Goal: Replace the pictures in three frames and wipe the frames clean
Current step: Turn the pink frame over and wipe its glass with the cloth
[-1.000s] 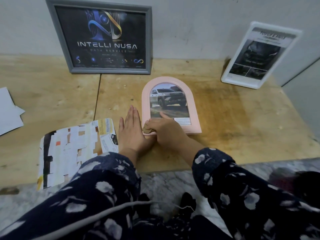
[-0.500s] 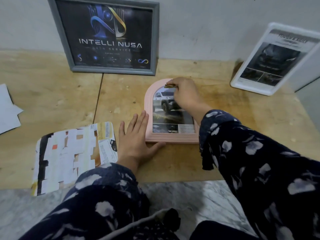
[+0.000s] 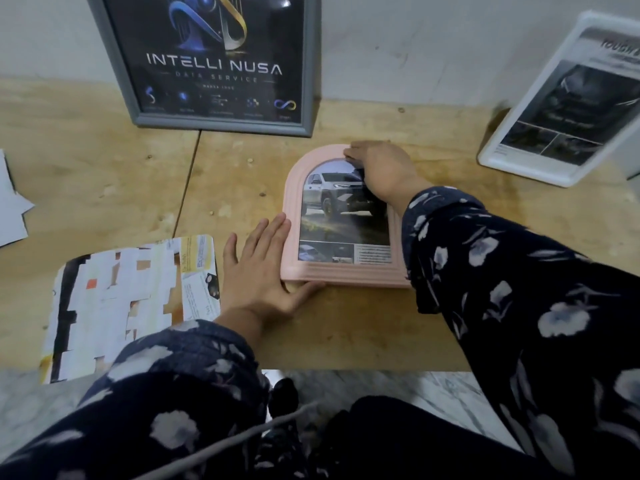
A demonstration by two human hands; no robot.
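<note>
A pink arched frame [image 3: 346, 277] lies flat on the wooden table [image 3: 104, 174] with a picture of a silver car in it. My left hand [image 3: 256, 271] lies flat on the table against the frame's lower left corner, fingers straight, thumb along the bottom edge. My right hand [image 3: 384, 168] reaches over the frame and rests on the top right of the arch, fingers curled down on a small wad of cloth that is almost hidden beneath them. A grey frame [image 3: 221, 125] with a dark poster and a white frame [image 3: 526, 173] with a car sheet lean against the wall.
A cut-up printed sheet [image 3: 114, 306] lies left of my left hand, reaching past the table's front edge. Loose white papers [image 3: 10, 209] sit at the far left. My patterned sleeves cover the frame's right side and the front of the view.
My right hand has swept from the bottom of the pink frame up to the top of the arch, then a little right along the rim. My left hand has stayed beside the frame.
</note>
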